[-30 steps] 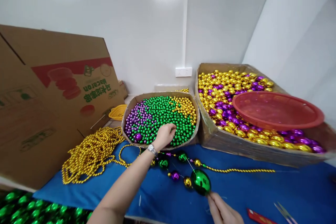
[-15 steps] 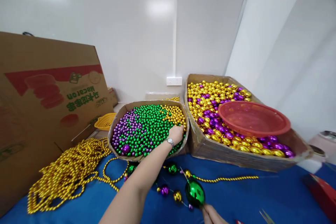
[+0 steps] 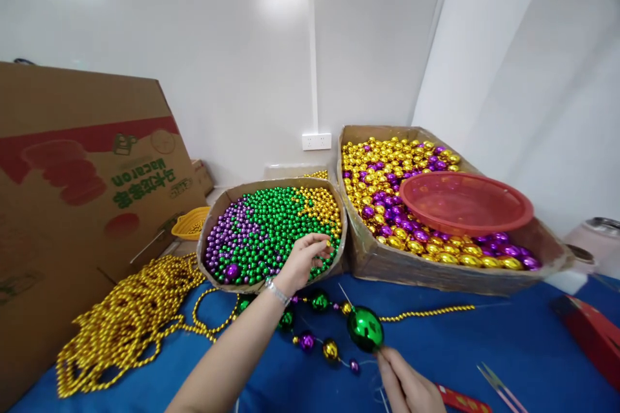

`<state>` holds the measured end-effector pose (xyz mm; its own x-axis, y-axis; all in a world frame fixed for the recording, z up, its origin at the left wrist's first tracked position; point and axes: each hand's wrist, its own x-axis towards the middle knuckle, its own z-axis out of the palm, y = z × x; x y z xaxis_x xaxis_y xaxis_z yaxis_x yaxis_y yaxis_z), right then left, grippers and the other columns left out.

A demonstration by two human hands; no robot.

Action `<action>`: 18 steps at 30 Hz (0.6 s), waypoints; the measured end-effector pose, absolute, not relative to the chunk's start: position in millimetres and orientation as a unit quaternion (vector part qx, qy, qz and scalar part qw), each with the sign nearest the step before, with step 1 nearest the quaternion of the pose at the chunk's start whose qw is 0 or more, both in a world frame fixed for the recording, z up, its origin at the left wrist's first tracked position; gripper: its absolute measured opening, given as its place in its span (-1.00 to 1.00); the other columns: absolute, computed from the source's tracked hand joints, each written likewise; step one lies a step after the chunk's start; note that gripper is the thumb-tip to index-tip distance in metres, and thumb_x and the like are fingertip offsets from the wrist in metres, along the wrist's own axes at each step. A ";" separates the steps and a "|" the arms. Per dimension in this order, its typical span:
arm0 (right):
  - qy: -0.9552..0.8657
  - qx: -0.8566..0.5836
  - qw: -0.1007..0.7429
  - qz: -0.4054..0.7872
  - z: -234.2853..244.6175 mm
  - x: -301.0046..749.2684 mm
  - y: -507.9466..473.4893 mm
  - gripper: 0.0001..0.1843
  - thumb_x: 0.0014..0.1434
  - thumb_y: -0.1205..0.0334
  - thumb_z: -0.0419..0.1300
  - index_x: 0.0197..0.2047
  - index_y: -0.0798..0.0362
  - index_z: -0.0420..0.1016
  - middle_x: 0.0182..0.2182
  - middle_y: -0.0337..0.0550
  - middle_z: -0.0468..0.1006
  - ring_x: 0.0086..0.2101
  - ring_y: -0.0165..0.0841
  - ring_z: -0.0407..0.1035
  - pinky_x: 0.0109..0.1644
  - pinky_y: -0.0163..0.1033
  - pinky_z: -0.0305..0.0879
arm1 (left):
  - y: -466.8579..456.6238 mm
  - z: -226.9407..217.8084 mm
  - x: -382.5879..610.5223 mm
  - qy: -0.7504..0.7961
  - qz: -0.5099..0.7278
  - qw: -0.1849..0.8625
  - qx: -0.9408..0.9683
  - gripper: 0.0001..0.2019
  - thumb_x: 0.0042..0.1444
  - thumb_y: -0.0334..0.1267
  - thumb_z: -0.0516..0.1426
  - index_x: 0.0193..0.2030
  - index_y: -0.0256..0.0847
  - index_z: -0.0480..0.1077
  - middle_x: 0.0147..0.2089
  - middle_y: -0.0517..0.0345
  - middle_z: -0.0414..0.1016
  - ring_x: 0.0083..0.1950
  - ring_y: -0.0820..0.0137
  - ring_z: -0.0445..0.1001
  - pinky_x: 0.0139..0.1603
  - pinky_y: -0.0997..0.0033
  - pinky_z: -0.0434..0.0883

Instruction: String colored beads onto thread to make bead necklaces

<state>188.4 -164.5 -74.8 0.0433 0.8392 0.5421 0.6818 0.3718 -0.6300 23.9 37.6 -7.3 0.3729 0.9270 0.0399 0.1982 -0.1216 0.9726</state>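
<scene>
My left hand (image 3: 303,258) hovers over the near right part of a cardboard box (image 3: 271,183) filled with small green, purple and gold beads. Its fingertips are pinched together on something too small to make out. My right hand (image 3: 405,387) is at the bottom edge, pinching the thin thread just below a big green bead (image 3: 365,328). That bead ends a partly strung strand (image 3: 310,340) of green, purple and gold beads lying on the blue cloth (image 3: 484,348).
A larger box (image 3: 411,274) of gold and purple beads holds a red basin (image 3: 465,200). A pile of gold bead strings (image 3: 126,316) lies left, beside a big cardboard carton (image 3: 72,174). Scissors (image 3: 501,387) and a red box (image 3: 591,335) lie at the right.
My left hand drew back from the gold beads at the box's far right toward me, fingers now pinched. My right hand lifted the big green bead slightly. The view shifted a little.
</scene>
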 end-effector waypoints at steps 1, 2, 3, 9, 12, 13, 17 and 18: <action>-0.691 -0.550 0.462 0.081 -73.7 188.3 -162.9 -0.62 0.33 0.06 -0.12 -0.17 0.03 0.47 -0.40 -0.08 0.61 -0.43 -0.34 0.53 -0.36 -0.44 0.43 | 27.2 -7.9 20.0 0.398 0.378 0.577 0.604 -0.70 0.13 -0.13 0.08 -0.06 -0.24 0.36 -0.21 -0.02 0.54 -0.30 0.40 0.50 -0.43 0.53 0.32; -0.696 -0.546 0.460 0.075 -73.3 188.0 -161.3 -0.64 0.33 0.08 -0.11 -0.15 0.03 0.46 -0.39 -0.08 0.61 -0.43 -0.35 0.53 -0.37 -0.43 0.42 | 17.6 -8.8 16.8 0.365 0.393 0.647 0.542 -0.71 0.08 -0.14 0.14 -0.10 -0.25 0.38 -0.25 -0.01 0.54 -0.33 0.42 0.49 -0.45 0.55 0.30; -0.701 -0.542 0.458 0.069 -73.6 187.6 -159.9 -0.66 0.33 0.11 -0.11 -0.13 0.04 0.45 -0.38 -0.07 0.61 -0.43 -0.35 0.52 -0.36 -0.42 0.42 | 9.0 -10.0 14.4 0.334 0.402 0.705 0.479 -0.73 0.04 -0.17 0.19 -0.14 -0.26 0.40 -0.28 0.00 0.53 -0.35 0.44 0.48 -0.47 0.57 0.29; -0.713 -0.546 0.436 0.052 -75.8 186.6 -158.6 -0.68 0.33 0.17 -0.10 -0.09 0.06 0.44 -0.33 -0.03 0.60 -0.37 -0.33 0.53 -0.33 -0.39 0.42 | -21.0 -16.2 9.2 0.290 0.396 0.792 0.362 -0.80 0.03 -0.24 0.22 -0.24 -0.28 0.39 -0.33 0.02 0.53 -0.41 0.48 0.46 -0.49 0.58 0.27; -0.711 -0.551 0.432 0.058 -73.5 185.6 -161.5 -0.66 0.33 0.14 -0.10 -0.10 0.06 0.46 -0.34 -0.03 0.60 -0.38 -0.33 0.53 -0.33 -0.38 0.43 | -28.1 -17.4 9.0 0.291 0.398 0.793 0.357 -0.81 0.04 -0.23 0.22 -0.25 -0.28 0.37 -0.33 0.02 0.53 -0.40 0.46 0.47 -0.49 0.57 0.27; -0.712 -0.549 0.434 0.059 -73.1 185.1 -162.5 -0.66 0.33 0.13 -0.10 -0.11 0.06 0.46 -0.35 -0.03 0.60 -0.39 -0.33 0.53 -0.34 -0.39 0.42 | -30.1 -17.6 9.0 0.292 0.399 0.793 0.356 -0.81 0.04 -0.23 0.22 -0.25 -0.28 0.37 -0.33 0.02 0.53 -0.39 0.45 0.47 -0.48 0.56 0.28; -0.714 -0.541 0.441 0.058 -75.3 183.4 -165.3 -0.67 0.33 0.15 -0.09 -0.12 0.06 0.46 -0.37 -0.05 0.60 -0.41 -0.34 0.52 -0.35 -0.40 0.41 | -36.6 -17.4 9.5 0.293 0.411 0.791 0.345 -0.80 0.04 -0.22 0.22 -0.26 -0.26 0.33 -0.31 0.01 0.54 -0.39 0.44 0.47 -0.47 0.55 0.29; -0.714 -0.541 0.441 0.057 -76.6 183.3 -165.5 -0.68 0.33 0.16 -0.09 -0.12 0.06 0.46 -0.36 -0.05 0.60 -0.40 -0.34 0.52 -0.35 -0.39 0.41 | -37.8 -17.2 9.7 0.294 0.414 0.791 0.342 -0.80 0.04 -0.22 0.22 -0.26 -0.25 0.33 -0.31 0.01 0.54 -0.39 0.44 0.47 -0.46 0.55 0.29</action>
